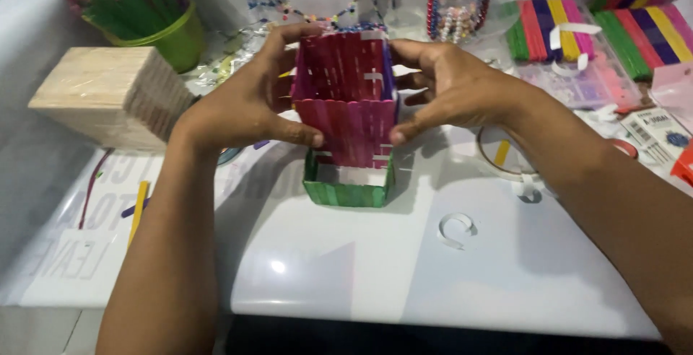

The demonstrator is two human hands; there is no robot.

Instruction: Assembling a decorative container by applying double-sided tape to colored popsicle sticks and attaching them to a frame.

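Observation:
My left hand (pixel 249 102) and my right hand (pixel 451 88) grip the two sides of a square open box made of pink and red craft sticks (pixel 346 106), thumbs pressed on its near wall. White tape strips show inside it. The pink box hangs tilted just above a lower green craft-stick box (pixel 346 190) that rests on the white table (pixel 404 268), and its bottom edge dips into the green one's opening.
A block of plain wooden sticks (pixel 108 95) lies at left, behind it a green cup of coloured sticks (pixel 144 12). Bundles of coloured sticks (pixel 552 30) and a bead box (pixel 577 81) sit at right. A tape roll (pixel 505 154), tape scrap (pixel 456 229) and yellow stick (pixel 138 207) lie nearby.

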